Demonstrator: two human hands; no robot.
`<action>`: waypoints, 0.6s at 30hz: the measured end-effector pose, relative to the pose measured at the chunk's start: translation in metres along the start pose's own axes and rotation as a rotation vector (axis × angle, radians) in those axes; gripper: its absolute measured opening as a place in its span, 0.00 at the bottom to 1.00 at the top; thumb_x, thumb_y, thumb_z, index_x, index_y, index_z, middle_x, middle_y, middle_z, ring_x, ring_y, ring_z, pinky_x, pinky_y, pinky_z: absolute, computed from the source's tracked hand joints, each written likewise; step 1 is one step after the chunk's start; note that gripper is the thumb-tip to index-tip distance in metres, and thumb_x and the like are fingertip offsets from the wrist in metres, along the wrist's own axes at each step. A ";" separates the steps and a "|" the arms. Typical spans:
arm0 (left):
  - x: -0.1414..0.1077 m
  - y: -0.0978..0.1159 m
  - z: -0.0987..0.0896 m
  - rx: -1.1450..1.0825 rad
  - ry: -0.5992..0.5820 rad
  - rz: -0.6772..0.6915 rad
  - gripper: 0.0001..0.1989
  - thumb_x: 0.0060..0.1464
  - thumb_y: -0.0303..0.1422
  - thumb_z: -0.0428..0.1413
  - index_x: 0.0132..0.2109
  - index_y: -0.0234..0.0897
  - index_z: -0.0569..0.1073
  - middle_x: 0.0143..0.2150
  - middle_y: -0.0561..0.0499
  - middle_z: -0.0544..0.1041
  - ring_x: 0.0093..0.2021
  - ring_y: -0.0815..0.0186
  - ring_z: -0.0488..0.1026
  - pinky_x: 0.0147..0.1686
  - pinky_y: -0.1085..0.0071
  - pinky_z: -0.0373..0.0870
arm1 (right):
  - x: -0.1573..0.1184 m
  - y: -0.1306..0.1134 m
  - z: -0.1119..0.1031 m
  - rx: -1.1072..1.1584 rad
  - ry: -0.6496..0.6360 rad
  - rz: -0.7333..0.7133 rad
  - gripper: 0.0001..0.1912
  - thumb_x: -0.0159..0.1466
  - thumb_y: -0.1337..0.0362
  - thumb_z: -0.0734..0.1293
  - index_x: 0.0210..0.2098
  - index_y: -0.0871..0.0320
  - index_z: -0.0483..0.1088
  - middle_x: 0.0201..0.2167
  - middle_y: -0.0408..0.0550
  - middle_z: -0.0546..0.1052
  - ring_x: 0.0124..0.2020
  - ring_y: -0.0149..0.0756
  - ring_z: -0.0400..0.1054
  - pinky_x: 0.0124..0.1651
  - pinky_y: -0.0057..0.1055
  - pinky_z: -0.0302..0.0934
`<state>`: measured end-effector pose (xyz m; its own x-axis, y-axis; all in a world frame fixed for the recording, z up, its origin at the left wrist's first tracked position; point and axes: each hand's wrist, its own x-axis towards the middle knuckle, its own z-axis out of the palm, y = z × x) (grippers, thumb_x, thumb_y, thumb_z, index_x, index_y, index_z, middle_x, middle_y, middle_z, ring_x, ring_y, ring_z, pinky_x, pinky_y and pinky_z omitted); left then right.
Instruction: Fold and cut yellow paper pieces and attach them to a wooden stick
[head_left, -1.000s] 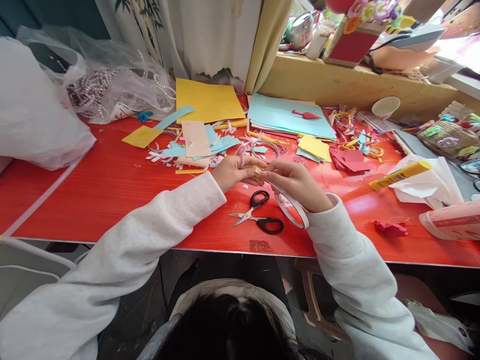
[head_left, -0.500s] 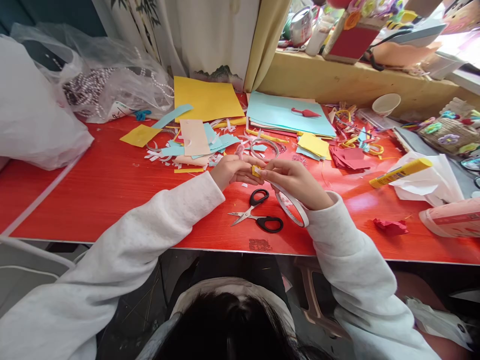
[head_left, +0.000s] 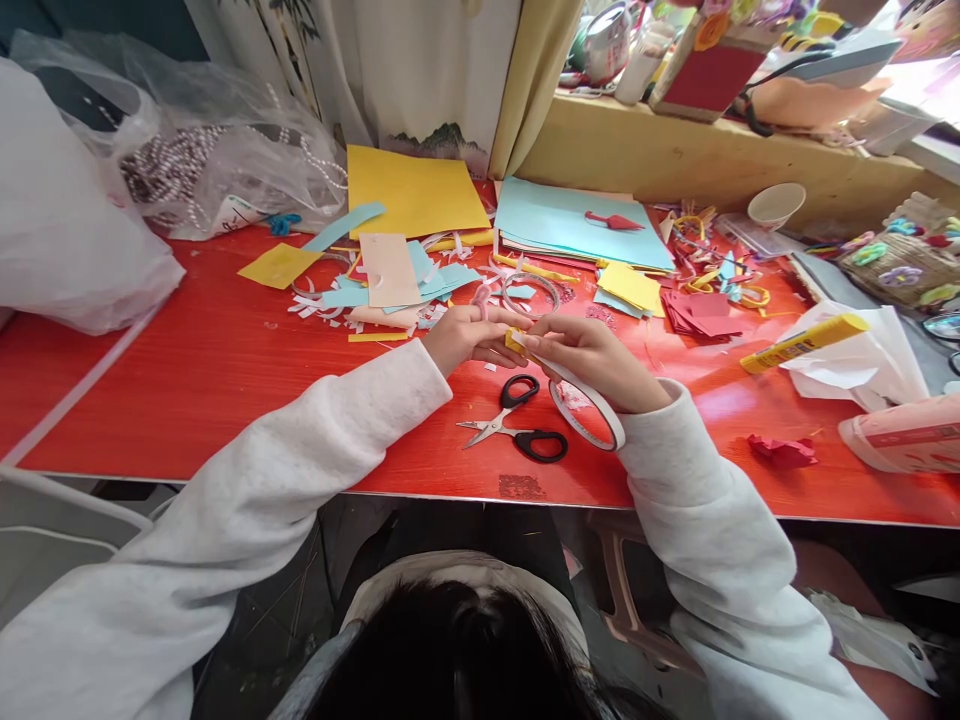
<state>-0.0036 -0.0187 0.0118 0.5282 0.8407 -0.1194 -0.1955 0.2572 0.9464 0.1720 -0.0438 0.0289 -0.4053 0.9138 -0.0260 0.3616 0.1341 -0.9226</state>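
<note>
My left hand (head_left: 469, 337) holds a small folded yellow paper piece (head_left: 515, 340) at its fingertips, over the red table. My right hand (head_left: 600, 362) grips a roll of white tape (head_left: 600, 415), which hangs below the palm. The tape's loose end reaches the yellow piece, where the fingertips of both hands meet. Open scissors (head_left: 510, 427) with black handles lie just below the hands. A second tape ring (head_left: 531, 293) lies behind them, next to a pink looped item (head_left: 481, 300) by my left hand.
Paper scraps (head_left: 442, 285), a yellow sheet (head_left: 412, 195) and blue sheets (head_left: 555, 220) lie toward the back. At the right are a glue stick (head_left: 806, 343), white tissue (head_left: 855, 375) and crumpled red paper (head_left: 782, 452). Plastic bags (head_left: 82, 220) stand at the left.
The tape roll has shifted slightly right with my right hand, and more of its white strip shows near the yellow piece. My left hand has barely moved.
</note>
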 end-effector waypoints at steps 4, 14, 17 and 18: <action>0.001 0.000 -0.001 0.000 -0.002 0.001 0.11 0.50 0.23 0.49 0.38 0.27 0.74 0.27 0.48 0.78 0.27 0.66 0.77 0.36 0.67 0.74 | 0.000 -0.001 0.000 0.054 -0.021 0.017 0.15 0.59 0.52 0.65 0.28 0.58 0.64 0.15 0.36 0.55 0.18 0.23 0.46 0.21 0.27 0.38; 0.002 -0.001 0.001 -0.018 0.021 -0.017 0.13 0.51 0.20 0.47 0.40 0.26 0.74 0.25 0.48 0.78 0.27 0.67 0.77 0.32 0.71 0.74 | 0.000 0.002 0.000 0.042 -0.031 0.022 0.14 0.60 0.53 0.64 0.30 0.58 0.64 0.15 0.36 0.55 0.17 0.23 0.46 0.21 0.26 0.38; 0.002 -0.002 0.002 -0.021 0.029 -0.014 0.13 0.52 0.20 0.47 0.40 0.25 0.74 0.24 0.48 0.78 0.27 0.67 0.77 0.32 0.72 0.74 | 0.001 0.000 0.001 0.008 -0.009 0.022 0.14 0.59 0.53 0.64 0.29 0.58 0.64 0.14 0.36 0.56 0.17 0.23 0.47 0.20 0.26 0.39; 0.002 -0.002 0.002 -0.021 0.026 -0.010 0.13 0.52 0.20 0.46 0.40 0.25 0.74 0.24 0.48 0.78 0.27 0.67 0.77 0.32 0.72 0.74 | 0.001 0.000 0.001 -0.001 -0.001 0.017 0.15 0.59 0.52 0.64 0.28 0.58 0.64 0.14 0.36 0.56 0.17 0.23 0.47 0.21 0.26 0.39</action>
<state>-0.0005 -0.0182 0.0102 0.5086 0.8500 -0.1371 -0.2076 0.2756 0.9386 0.1709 -0.0435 0.0286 -0.3995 0.9157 -0.0422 0.3691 0.1186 -0.9218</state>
